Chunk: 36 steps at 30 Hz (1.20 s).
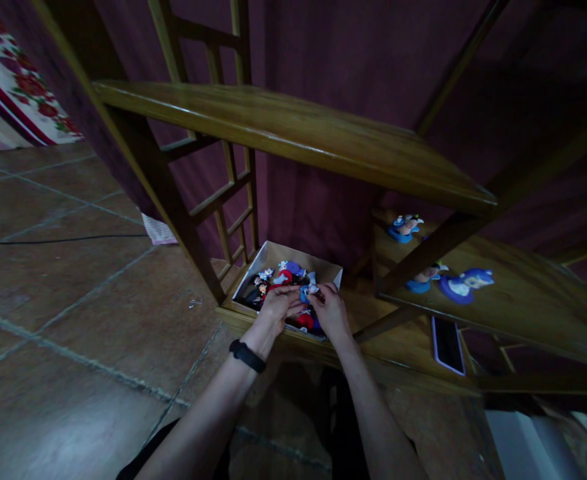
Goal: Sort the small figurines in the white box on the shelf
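A shallow cardboard box [323, 270] sits on the lowest shelf of a wooden rack and holds several small colourful toy figures [273, 277]. Both my hands are over the box's near side. My left hand [279, 305], with a black band on the wrist, and my right hand [330, 310] are closed together on one small blue and white figure [308, 291], pinched between their fingertips.
A phone [447, 345] lies flat on the lowest shelf, right of the box. Three blue figures [466, 283] stand on the middle shelf [523, 300] at right. A wide top shelf [293, 127] overhangs the box. Tiled floor [63, 320] stretches to the left, crossed by a black cable.
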Each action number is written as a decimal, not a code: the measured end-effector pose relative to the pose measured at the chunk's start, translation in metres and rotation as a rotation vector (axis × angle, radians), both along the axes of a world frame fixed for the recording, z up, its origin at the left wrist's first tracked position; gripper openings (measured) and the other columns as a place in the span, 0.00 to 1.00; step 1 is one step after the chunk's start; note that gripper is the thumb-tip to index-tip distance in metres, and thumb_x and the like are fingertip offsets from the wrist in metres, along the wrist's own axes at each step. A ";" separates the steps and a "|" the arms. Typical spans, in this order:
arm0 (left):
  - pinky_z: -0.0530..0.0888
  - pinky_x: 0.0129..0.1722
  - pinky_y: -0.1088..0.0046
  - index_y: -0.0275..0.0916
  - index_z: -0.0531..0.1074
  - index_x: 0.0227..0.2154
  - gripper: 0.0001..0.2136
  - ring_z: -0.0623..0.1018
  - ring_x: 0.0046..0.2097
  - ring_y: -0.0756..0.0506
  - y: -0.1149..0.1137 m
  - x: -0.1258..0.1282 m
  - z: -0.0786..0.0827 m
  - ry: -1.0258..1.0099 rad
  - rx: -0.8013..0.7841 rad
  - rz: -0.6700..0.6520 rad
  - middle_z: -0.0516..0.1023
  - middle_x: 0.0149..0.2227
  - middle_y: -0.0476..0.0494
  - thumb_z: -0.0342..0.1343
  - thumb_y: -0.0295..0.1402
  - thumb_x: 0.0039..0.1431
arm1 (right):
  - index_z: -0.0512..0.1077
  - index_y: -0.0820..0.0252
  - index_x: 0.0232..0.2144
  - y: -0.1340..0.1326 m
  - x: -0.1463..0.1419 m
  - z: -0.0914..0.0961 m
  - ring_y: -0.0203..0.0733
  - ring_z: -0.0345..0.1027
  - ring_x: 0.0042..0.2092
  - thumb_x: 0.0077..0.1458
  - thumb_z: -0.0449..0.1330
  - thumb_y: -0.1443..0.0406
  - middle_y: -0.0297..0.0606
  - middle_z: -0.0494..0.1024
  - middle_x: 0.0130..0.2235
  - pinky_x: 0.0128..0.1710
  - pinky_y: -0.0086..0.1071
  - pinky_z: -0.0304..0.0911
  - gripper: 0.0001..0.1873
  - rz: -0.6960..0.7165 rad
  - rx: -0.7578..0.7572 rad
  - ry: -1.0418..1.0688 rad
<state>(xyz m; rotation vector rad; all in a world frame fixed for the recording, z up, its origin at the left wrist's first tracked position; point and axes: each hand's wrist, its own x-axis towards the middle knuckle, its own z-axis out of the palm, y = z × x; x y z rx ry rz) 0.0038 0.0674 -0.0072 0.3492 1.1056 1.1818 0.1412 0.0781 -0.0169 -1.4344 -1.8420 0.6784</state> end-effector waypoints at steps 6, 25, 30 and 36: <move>0.77 0.31 0.70 0.31 0.72 0.28 0.04 0.78 0.25 0.48 -0.002 -0.004 -0.007 -0.107 -0.068 -0.009 0.77 0.23 0.41 0.59 0.21 0.47 | 0.72 0.57 0.35 0.001 -0.002 -0.003 0.39 0.69 0.36 0.50 0.57 0.63 0.37 0.71 0.36 0.39 0.32 0.63 0.09 -0.026 -0.067 0.050; 0.76 0.29 0.75 0.31 0.73 0.30 0.07 0.77 0.25 0.50 0.002 -0.015 -0.001 -0.023 -0.031 -0.059 0.79 0.25 0.43 0.62 0.26 0.45 | 0.73 0.55 0.38 0.001 -0.007 -0.011 0.39 0.68 0.39 0.46 0.60 0.60 0.36 0.74 0.39 0.41 0.33 0.63 0.14 0.048 -0.103 0.460; 0.77 0.32 0.71 0.32 0.72 0.29 0.06 0.78 0.26 0.48 -0.001 -0.013 -0.002 -0.127 -0.039 -0.018 0.78 0.25 0.43 0.61 0.22 0.46 | 0.74 0.56 0.37 -0.003 -0.009 -0.009 0.40 0.69 0.39 0.44 0.62 0.57 0.36 0.77 0.40 0.39 0.33 0.64 0.17 -0.043 -0.384 0.851; 0.77 0.34 0.70 0.33 0.71 0.31 0.08 0.78 0.28 0.48 -0.004 -0.009 0.003 -0.190 -0.017 -0.067 0.78 0.27 0.42 0.61 0.23 0.46 | 0.75 0.58 0.32 -0.006 -0.008 -0.006 0.37 0.71 0.37 0.41 0.66 0.62 0.36 0.78 0.37 0.37 0.31 0.65 0.13 -0.006 -0.623 1.174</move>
